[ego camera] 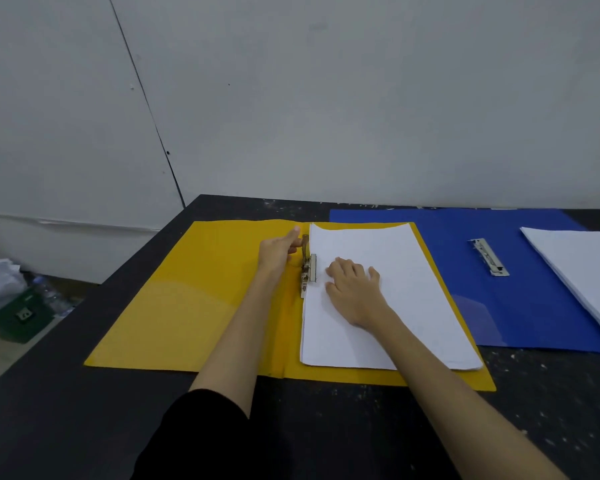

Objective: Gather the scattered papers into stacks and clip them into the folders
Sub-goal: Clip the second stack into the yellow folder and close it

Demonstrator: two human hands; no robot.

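Note:
An open yellow folder lies flat on the dark table. A white paper stack rests on its right half, its left edge under the metal clip at the spine. My left hand pinches the raised lever of that clip. My right hand presses flat on the paper, fingers spread, just right of the clip. An open blue folder lies to the right with its own metal clip bare. A second white paper stack lies on the blue folder's right half.
The dark table has paint specks and its left edge runs diagonally. On the floor at left stand a green box with crumpled white material and a plastic bottle. A grey wall rises right behind the folders.

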